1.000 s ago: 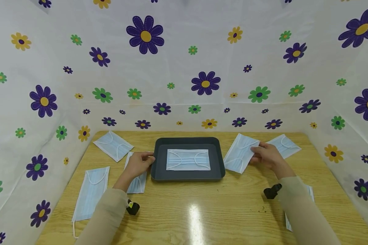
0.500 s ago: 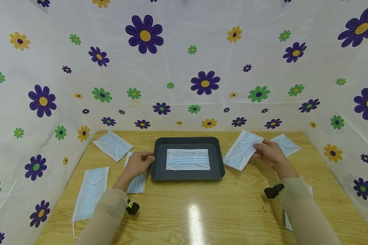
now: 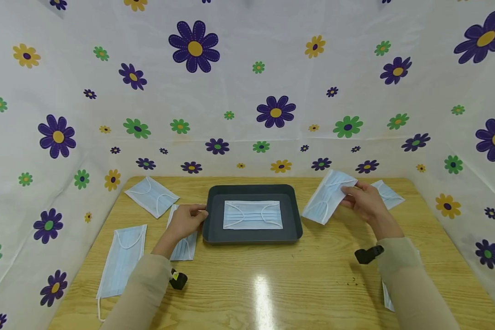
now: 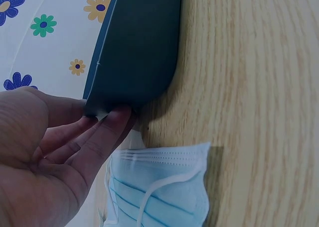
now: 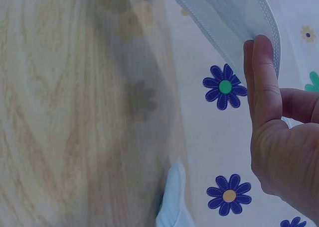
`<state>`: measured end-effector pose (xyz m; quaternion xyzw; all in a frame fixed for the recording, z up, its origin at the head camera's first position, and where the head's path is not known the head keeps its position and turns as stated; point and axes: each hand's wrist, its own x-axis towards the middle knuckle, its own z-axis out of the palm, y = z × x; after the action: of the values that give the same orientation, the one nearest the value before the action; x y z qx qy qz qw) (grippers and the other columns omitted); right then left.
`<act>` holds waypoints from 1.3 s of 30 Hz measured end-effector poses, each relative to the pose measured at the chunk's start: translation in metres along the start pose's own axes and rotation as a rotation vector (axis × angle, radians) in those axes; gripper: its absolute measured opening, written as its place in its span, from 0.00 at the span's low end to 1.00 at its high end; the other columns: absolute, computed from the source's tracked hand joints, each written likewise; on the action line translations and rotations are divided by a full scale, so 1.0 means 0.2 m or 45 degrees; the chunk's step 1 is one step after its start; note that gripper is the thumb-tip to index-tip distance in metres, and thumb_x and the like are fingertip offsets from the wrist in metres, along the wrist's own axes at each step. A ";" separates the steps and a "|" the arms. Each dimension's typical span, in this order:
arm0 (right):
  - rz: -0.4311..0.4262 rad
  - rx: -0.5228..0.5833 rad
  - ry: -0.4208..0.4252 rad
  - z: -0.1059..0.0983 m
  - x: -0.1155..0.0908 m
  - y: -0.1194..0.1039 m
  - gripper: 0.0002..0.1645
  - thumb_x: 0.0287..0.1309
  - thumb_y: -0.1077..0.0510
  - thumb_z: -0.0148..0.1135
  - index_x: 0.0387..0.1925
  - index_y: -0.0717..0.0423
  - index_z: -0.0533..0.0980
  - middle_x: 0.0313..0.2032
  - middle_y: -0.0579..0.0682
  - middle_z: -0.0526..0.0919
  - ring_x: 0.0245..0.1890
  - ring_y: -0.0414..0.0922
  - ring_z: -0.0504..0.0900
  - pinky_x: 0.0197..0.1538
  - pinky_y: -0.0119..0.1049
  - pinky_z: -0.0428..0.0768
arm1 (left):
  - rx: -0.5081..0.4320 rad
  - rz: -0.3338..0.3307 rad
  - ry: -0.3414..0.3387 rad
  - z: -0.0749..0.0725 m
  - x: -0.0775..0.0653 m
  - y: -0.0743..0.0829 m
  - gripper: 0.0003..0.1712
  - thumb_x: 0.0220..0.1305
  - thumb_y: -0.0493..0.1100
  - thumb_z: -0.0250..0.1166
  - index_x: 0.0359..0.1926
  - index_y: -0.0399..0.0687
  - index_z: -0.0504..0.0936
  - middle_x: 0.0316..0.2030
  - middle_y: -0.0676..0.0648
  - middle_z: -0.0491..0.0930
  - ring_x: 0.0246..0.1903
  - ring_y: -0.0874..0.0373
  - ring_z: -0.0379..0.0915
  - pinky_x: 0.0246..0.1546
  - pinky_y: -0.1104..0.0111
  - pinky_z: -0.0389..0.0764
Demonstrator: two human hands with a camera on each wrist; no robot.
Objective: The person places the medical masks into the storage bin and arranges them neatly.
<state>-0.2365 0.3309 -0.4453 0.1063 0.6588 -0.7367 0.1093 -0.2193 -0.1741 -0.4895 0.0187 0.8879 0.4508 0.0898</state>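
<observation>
"So, if we begin from the nearest part, what is there?"

"At the lower left of the head view lies a loose mask [image 3: 123, 261], and at the lower right another mask [image 3: 387, 295], mostly covered by the right sleeve [image 3: 404, 275]. A little farther, a third mask [image 3: 184, 251] is partly hidden by the left arm."

"And the hands?"

"The left hand [image 3: 185, 222], left of centre, holds the left edge of the grey tray [image 3: 251, 238] between thumb and fingers. The right hand [image 3: 365, 201], right of centre, pinches the lifted mask [image 3: 327, 198] by its right edge. This mask extends leftward from the fingertips, tilted, its low corner near the tray; whether it touches the table [image 3: 231, 284], I cannot tell."

"Which step is this?"

"In my opinion, the picking up of one mask while the tray is steadied. Since a flat mask [image 3: 252, 215] lies inside the tray, the next move probably calls for a gentle carry to the left, then a level laying down."

"What is farthest?"

"Two more masks, the far-left mask [image 3: 151, 196] and the far-right mask [image 3: 391, 196]; behind them, the flowered cloth [image 3: 239, 87]."
</observation>
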 end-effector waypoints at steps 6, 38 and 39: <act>-0.045 -0.005 -0.038 0.03 -0.02 -0.04 0.42 0.79 0.62 0.55 0.83 0.66 0.48 0.42 0.40 0.85 0.40 0.36 0.89 0.45 0.30 0.88 | 0.002 0.002 -0.001 0.00 0.00 0.00 0.23 0.78 0.41 0.61 0.67 0.34 0.80 0.55 0.29 0.86 0.42 0.49 0.89 0.36 0.65 0.86; -0.207 0.132 -0.068 0.38 -0.02 -0.05 0.33 0.78 0.65 0.54 0.78 0.68 0.59 0.40 0.40 0.89 0.38 0.37 0.91 0.44 0.31 0.88 | 0.005 -0.007 -0.011 0.00 0.00 0.00 0.23 0.78 0.42 0.61 0.68 0.35 0.80 0.54 0.30 0.86 0.42 0.49 0.89 0.36 0.65 0.85; -0.206 0.136 -0.069 0.40 -0.02 -0.04 0.33 0.78 0.65 0.53 0.78 0.68 0.59 0.41 0.40 0.89 0.38 0.37 0.91 0.44 0.31 0.88 | 0.003 -0.009 -0.011 0.00 0.00 0.00 0.23 0.78 0.42 0.61 0.68 0.35 0.80 0.54 0.30 0.86 0.42 0.48 0.89 0.36 0.66 0.85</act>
<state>-0.2364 0.2527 -0.4287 0.0382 0.6218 -0.7798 0.0615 -0.2196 -0.1738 -0.4907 0.0177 0.8880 0.4495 0.0952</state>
